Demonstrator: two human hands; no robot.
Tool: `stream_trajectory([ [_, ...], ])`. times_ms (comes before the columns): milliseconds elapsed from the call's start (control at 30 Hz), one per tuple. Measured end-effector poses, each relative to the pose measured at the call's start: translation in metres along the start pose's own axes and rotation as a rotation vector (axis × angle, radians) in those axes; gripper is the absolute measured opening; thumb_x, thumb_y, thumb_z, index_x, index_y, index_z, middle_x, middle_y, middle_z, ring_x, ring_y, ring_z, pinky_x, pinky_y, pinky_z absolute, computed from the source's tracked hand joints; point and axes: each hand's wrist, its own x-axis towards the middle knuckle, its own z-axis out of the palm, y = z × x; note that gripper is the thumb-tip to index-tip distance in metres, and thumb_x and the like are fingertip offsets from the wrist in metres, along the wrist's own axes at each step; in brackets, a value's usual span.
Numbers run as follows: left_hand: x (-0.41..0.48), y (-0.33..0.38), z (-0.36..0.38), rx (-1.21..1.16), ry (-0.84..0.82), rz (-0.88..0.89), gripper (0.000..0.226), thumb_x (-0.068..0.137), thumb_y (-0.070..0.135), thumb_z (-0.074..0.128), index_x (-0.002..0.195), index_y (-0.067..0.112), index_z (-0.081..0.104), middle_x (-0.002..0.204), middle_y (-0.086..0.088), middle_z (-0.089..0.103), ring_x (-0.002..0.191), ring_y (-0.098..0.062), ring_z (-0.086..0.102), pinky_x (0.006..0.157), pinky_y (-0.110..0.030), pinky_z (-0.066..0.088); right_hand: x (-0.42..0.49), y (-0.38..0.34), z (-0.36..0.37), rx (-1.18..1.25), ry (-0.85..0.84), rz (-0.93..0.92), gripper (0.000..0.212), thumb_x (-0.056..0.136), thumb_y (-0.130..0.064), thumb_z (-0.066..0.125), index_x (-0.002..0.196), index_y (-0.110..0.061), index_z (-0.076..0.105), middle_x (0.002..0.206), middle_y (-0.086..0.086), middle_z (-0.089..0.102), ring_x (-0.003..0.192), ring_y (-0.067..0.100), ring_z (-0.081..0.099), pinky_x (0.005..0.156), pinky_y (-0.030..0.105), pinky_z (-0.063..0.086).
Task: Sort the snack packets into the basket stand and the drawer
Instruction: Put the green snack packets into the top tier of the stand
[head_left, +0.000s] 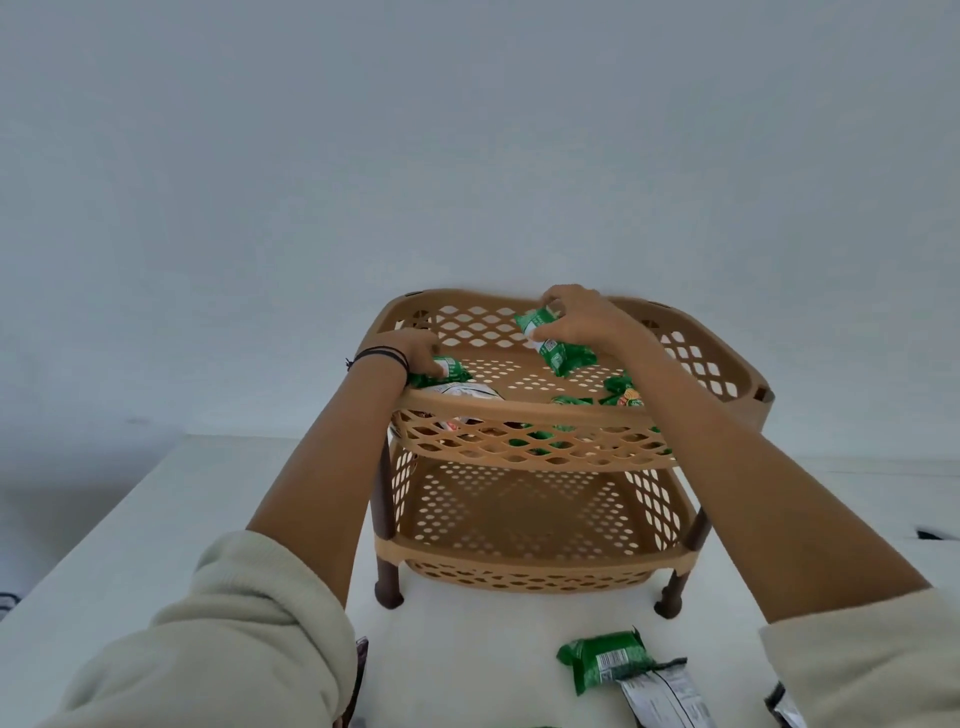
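A tan two-tier basket stand (524, 405) with brown legs stands on the white table. Both my hands are inside its top basket. My left hand (413, 351) grips a green snack packet (449, 370) at the basket's front left corner. Over the middle of the basket my right hand (579, 317) holds two green packets (558, 343) above the floor. More green packets (621, 392) lie at the front right of the top basket, and a whitish packet (467, 392) lies under my left hand. The lower basket (524, 519) looks empty. No drawer is in view.
On the table in front of the stand lie a green packet (605, 657) and a dark grey packet (662, 691) beside it. Another dark packet (784, 704) peeks out by my right sleeve. A plain wall stands behind. The table's left edge (93, 530) runs diagonally.
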Motion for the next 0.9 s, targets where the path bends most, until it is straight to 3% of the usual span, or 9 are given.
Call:
stream_trajectory([
  [100,0.001,-0.002,0.001,0.018,-0.013,-0.008,0.05,0.092,0.029,0.053,0.137,0.012,0.04,0.141,-0.012,0.045,0.124,-0.029,0.046,0.103,-0.04,0.04,0.015,-0.005,0.016,-0.145,-0.019,-0.012,0.056,0.082,-0.026,0.064,0.131,-0.009,0.044,0.132,0.012,0.051,0.112,0.026,0.054,0.081,0.03,0.045],
  [433,0.006,-0.003,0.004,0.027,-0.014,0.067,0.045,0.093,0.024,0.052,0.135,0.011,0.044,0.14,-0.012,0.047,0.127,-0.028,0.045,0.106,-0.039,0.037,0.035,0.004,0.045,-0.233,-0.221,0.074,0.058,0.085,-0.023,0.064,0.135,-0.007,0.04,0.142,0.014,0.04,0.128,0.03,0.04,0.104,0.042,0.038],
  [500,0.005,-0.003,0.004,0.025,-0.012,0.073,0.045,0.093,0.024,0.052,0.135,0.011,0.044,0.139,-0.012,0.047,0.126,-0.029,0.045,0.105,-0.039,0.037,0.033,0.005,0.045,-0.229,-0.24,0.06,0.056,0.087,-0.022,0.061,0.137,-0.008,0.039,0.143,0.013,0.04,0.127,0.029,0.042,0.103,0.041,0.04],
  [633,0.002,-0.002,0.006,0.019,-0.004,0.079,0.044,0.093,0.022,0.052,0.135,0.01,0.045,0.14,-0.012,0.047,0.126,-0.029,0.045,0.106,-0.04,0.038,0.033,0.005,0.049,-0.171,-0.236,0.008,0.047,0.09,-0.009,0.053,0.135,-0.009,0.04,0.138,0.013,0.045,0.112,0.028,0.054,0.086,0.031,0.049],
  [767,0.0,0.0,0.002,-0.022,0.078,0.101,0.037,0.093,0.015,0.051,0.129,0.008,0.05,0.135,-0.014,0.051,0.122,-0.029,0.049,0.104,-0.04,0.04,0.035,0.006,0.044,-0.155,-0.065,-0.077,0.034,0.09,-0.002,0.048,0.123,-0.006,0.055,0.131,0.014,0.054,0.117,0.026,0.053,0.1,0.035,0.042],
  [900,-0.007,0.004,-0.005,-0.117,0.307,0.19,0.03,0.093,0.015,0.049,0.122,0.012,0.056,0.128,-0.009,0.057,0.114,-0.024,0.054,0.096,-0.035,0.043,0.023,0.0,0.031,0.056,0.304,-0.171,0.027,0.092,-0.003,0.044,0.109,-0.008,0.064,0.116,0.009,0.066,0.103,0.019,0.061,0.092,0.031,0.047],
])
